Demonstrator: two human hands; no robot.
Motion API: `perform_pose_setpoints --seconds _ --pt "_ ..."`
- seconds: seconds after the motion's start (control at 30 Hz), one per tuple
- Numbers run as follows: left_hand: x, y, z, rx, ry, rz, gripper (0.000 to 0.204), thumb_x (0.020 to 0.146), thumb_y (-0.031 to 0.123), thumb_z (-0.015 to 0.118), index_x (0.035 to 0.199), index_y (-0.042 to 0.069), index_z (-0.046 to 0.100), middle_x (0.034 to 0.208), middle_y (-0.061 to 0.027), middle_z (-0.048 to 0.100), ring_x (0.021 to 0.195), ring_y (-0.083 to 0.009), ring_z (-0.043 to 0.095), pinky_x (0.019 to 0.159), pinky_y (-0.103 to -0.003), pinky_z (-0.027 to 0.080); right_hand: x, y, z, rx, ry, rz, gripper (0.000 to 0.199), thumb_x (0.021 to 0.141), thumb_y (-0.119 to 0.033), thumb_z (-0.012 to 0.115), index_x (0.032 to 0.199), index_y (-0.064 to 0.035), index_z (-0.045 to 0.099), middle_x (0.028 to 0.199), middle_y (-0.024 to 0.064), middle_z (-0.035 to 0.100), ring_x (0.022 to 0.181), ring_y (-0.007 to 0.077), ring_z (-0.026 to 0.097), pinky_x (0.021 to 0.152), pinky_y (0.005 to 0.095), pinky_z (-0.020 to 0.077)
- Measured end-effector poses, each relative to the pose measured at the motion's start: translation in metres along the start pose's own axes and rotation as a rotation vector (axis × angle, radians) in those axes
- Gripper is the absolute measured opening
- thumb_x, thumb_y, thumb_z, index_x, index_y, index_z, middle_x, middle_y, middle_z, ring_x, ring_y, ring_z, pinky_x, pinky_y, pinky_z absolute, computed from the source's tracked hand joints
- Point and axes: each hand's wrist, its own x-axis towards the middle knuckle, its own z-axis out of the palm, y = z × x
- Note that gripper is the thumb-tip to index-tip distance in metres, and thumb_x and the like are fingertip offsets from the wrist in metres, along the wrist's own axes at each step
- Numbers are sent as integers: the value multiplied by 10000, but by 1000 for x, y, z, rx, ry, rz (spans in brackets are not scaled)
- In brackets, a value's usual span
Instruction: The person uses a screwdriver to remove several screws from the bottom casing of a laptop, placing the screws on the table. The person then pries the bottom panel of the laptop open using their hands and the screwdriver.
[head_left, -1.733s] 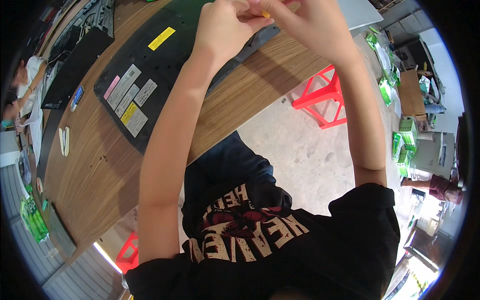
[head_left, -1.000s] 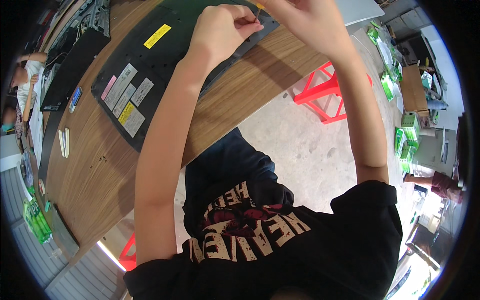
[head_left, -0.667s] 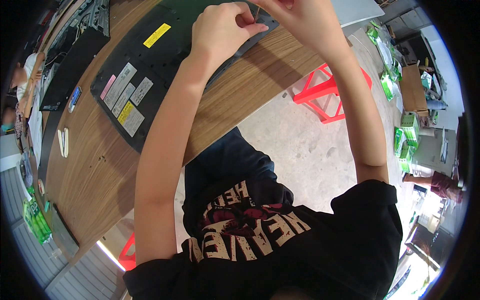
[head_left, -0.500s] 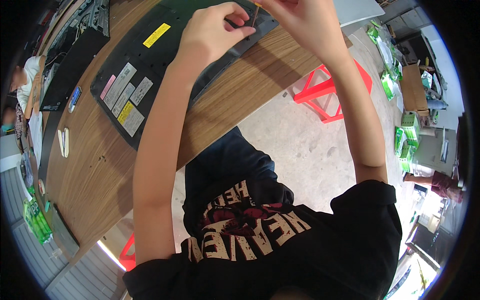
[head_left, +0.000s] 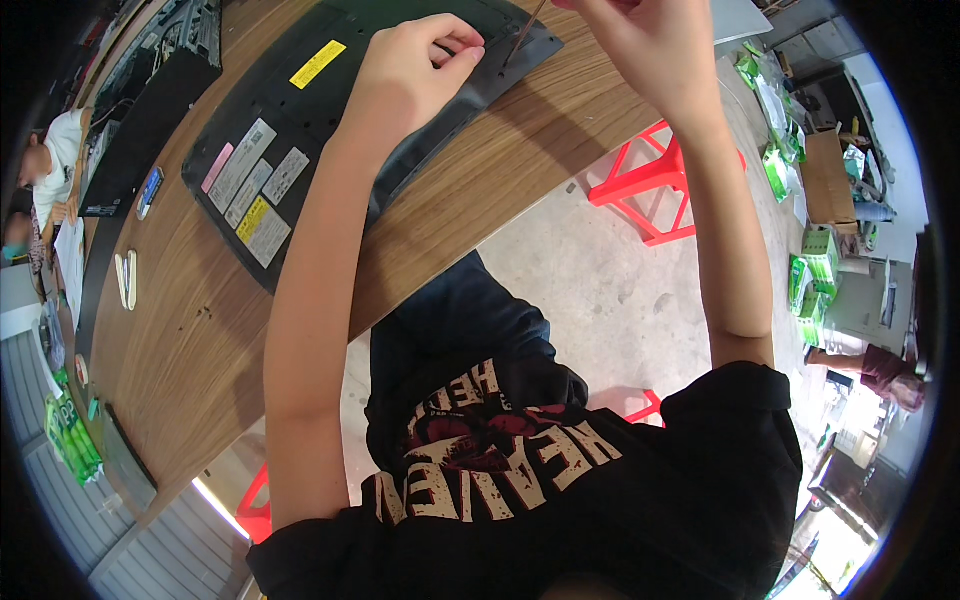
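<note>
A large black panel (head_left: 330,130) with several stickers lies flat on the wooden table, like the back cover of a screen. My right hand (head_left: 650,50), closed, grips a thin-shafted screwdriver (head_left: 527,30) over the panel's right end. The shaft slants down toward a hole near the panel's near edge; whether its tip touches cannot be made out. My left hand (head_left: 415,75) is above the panel, left of the shaft, with thumb and fingertips pinched together. Anything between those fingertips is too small to make out. The screwdriver's handle is hidden at the top edge.
On the wooden table (head_left: 170,350) lie a white folding tool (head_left: 126,282) and a blue-and-white packet (head_left: 150,192). An opened black device casing (head_left: 150,130) stands at far left, a person (head_left: 60,165) beyond it. A red stool (head_left: 650,185) stands on the floor beside the table.
My left thumb and fingertips have closed into a pinch and drawn back left from the shaft. My right hand has shifted right, and the screwdriver slants more.
</note>
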Motion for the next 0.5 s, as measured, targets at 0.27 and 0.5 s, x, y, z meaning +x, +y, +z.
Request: perform_pose_setpoints --seconds 0.27,0.5 --pt "-2 -2 -1 -11 4 26 198 877 177 687 1021 42 690 955 -91 725 872 -190 693 800 -298 536 -3 3 3 -45 -36 78 274 894 -16 657 1135 48 543 853 139 698 834 171 714 670 259 538" --pt "-4 -4 1 13 18 44 191 877 178 685 1010 41 691 943 -88 724 873 -188 690 802 -300 533 -5 6 3 -79 -36 64 275 895 -24 661 1133 48 543 855 147 701 834 172 714 675 261 544"
